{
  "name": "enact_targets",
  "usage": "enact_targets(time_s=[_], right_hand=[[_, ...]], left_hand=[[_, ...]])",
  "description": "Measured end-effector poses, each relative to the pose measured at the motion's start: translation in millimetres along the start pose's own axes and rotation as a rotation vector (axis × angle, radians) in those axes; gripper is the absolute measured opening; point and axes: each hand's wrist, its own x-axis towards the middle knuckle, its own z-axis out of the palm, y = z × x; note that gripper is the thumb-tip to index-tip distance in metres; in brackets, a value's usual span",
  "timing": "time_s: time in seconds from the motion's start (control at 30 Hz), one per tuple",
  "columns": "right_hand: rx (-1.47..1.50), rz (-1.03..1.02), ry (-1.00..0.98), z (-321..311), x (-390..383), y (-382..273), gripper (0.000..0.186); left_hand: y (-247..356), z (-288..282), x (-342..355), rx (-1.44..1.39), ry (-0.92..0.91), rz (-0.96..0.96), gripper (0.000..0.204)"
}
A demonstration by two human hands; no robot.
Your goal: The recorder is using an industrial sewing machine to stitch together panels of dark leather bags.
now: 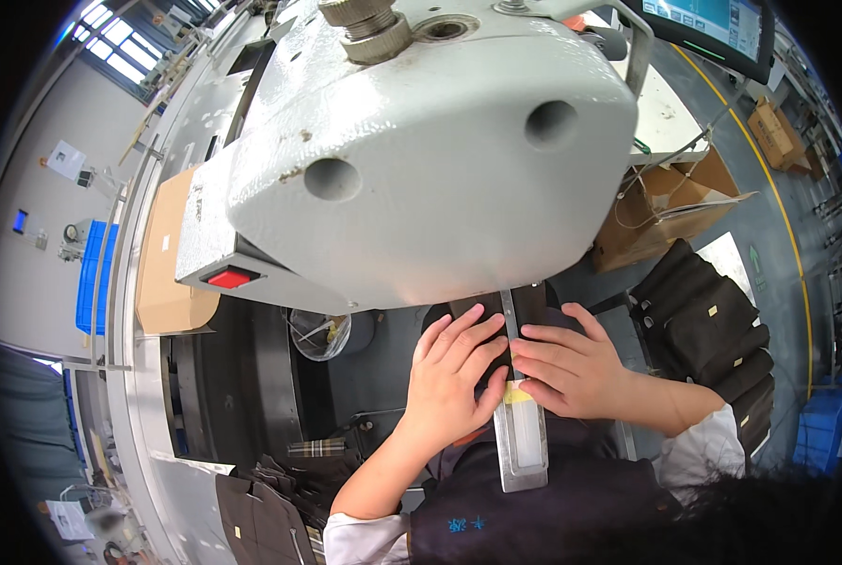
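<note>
My left hand (pixel 457 372) lies with fingers stretched out over dark cloth (pixel 531 306), just below the front of a large grey machine head (pixel 430 188). Opposite it, my right hand (pixel 572 369) also has its fingers extended, the tips reaching toward the middle. Between the hands runs a narrow metal arm (pixel 520 443) with a pale inset plate and a yellow patch. My left thumb and right fingertips are close beside this arm. The machine head hides the far part of the cloth, and dark surroundings blur the cloth's outline.
Dark garment pieces (pixel 708 320) are stacked at right, and more dark pieces (pixel 266 518) lie at lower left. A bin with a clear liner (pixel 319 334) stands left of my hands. An opened cardboard box (pixel 666 212) sits behind at right, below a screen (pixel 708 28).
</note>
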Motion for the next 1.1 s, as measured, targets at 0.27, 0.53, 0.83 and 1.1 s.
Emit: enact_targets(time_s=[0.27, 0.53, 0.83, 1.1], right_hand=[[-0.03, -0.007, -0.014, -2, 2, 3, 0.022], [-0.04, -0.022, -0.005, -1, 6, 7, 0.023], [-0.048, 0.0, 0.025, 6, 19, 24, 0.022], [-0.028, 0.015, 0.078, 8, 34, 39, 0.018]], left_hand=[[-3, 0, 6, -0.044, -0.026, 0.011, 0.031], [-5, 2, 9, -0.048, 0.0, -0.002, 0.034], [-12, 7, 23, 0.062, 0.056, -0.031, 0.028], [-11, 9, 21, 0.053, 0.097, 0.025, 0.027]])
